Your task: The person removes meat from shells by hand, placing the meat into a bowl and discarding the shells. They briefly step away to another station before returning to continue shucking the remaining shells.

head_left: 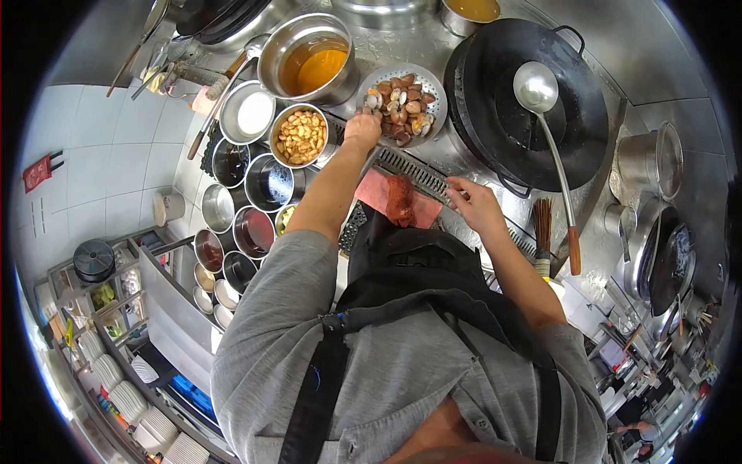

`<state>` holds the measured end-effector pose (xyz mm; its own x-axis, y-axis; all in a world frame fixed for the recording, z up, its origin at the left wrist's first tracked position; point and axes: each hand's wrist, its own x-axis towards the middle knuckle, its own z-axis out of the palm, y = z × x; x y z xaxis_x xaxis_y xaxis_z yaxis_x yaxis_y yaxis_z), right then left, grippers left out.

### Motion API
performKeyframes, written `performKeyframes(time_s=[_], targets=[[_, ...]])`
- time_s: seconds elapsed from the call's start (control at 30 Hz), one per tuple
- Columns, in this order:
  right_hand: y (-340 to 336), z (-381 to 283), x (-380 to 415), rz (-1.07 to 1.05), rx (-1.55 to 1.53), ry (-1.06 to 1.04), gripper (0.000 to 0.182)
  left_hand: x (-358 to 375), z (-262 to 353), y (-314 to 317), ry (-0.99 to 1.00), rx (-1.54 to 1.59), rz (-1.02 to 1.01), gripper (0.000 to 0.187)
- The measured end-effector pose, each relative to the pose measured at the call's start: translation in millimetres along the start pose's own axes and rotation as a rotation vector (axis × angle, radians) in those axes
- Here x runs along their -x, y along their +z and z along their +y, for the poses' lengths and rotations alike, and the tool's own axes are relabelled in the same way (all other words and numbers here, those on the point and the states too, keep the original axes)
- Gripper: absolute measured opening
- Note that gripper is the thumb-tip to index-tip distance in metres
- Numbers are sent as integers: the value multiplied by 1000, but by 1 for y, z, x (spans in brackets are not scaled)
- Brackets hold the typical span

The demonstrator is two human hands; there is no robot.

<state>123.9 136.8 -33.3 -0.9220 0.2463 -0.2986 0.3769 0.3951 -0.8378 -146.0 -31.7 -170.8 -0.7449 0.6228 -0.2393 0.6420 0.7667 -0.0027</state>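
My left hand (363, 130) reaches over the near-left rim of a perforated metal strainer (437, 108). Its fingers are closed beside the clams (402, 108) heaped in the strainer, and what they pinch, if anything, is hidden. The clams are brown, some gaping. To the right, my right hand (475, 205) hovers near the slotted drain grate (413, 172), its fingers bent but apart and nothing seen in them. A crumpled red cloth (400, 201) lies on a pink cloth (374, 190) between my arms.
Right of the strainer sits a large black wok (495, 100) holding a long-handled ladle (536, 87). A bamboo brush (543, 228) stands below it. To the left are a pot of orange liquid (267, 66), a bowl of peeled garlic cloves (301, 136) and several metal containers.
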Motion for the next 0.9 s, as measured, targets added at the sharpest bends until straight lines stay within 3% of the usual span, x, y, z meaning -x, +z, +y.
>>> performKeyframes(time_s=[0.1,0.17,0.2,0.27,0.3,0.37,0.4,0.5,0.57,0.9], targets=[[-1,4,-3,13,1,-3,32,2,-5,-3,90,-12,78,25],[-1,6,-6,29,11,-39,31,8,-2,-16,1,304,59,21],[-1,6,-7,44,26,-73,31,12,0,-23,4,300,56,21],[-8,-11,-9,49,-34,-39,31,23,8,-42,-163,951,30,22],[-12,-20,-9,50,-89,-4,32,36,16,-61,-160,948,23,22],[-17,-27,-16,60,-150,-12,31,69,37,-107,-150,1695,-286,22],[-19,-31,-19,67,-206,-29,31,80,45,-118,-152,1694,-296,22],[-23,-54,-21,78,-334,-53,29,106,61,-141,131,2029,-447,22],[-21,-61,-23,75,-464,-99,27,116,71,-150,133,2049,-443,22],[-25,-70,-19,76,-478,-125,25,131,78,-176,155,1815,-302,29]])
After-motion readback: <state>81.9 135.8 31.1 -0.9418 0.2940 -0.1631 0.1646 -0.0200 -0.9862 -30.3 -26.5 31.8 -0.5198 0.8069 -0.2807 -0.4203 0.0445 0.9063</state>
